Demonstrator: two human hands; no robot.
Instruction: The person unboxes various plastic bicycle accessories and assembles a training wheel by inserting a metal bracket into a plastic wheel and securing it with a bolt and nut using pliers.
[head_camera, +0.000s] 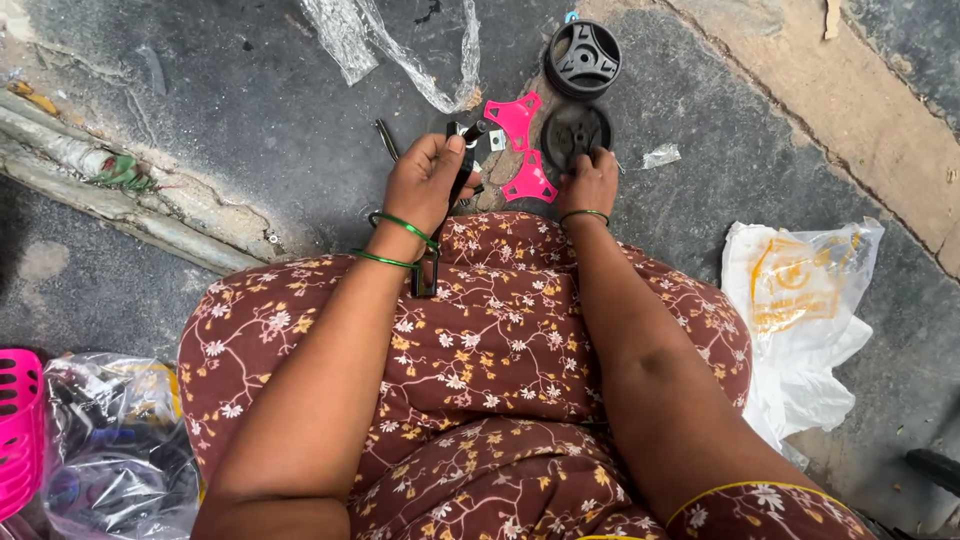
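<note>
My left hand (425, 180), with green bangles at the wrist, grips a black metal bracket (440, 215) that runs from the fingers down to my knee. My right hand (588, 182) rests on a small black plastic wheel (574, 130) lying flat on the ground. Two pink three-armed plastic plates (522, 148) lie on the ground between my hands. A second black wheel (582, 58) stands farther away, beyond the first one.
A thin metal rod (387, 138) lies left of my left hand. Clear plastic wrap (400, 45) lies at the top. A white and yellow plastic bag (800, 310) lies to the right. A pink basket (18, 425) and a clear bag of parts (115, 450) sit at bottom left.
</note>
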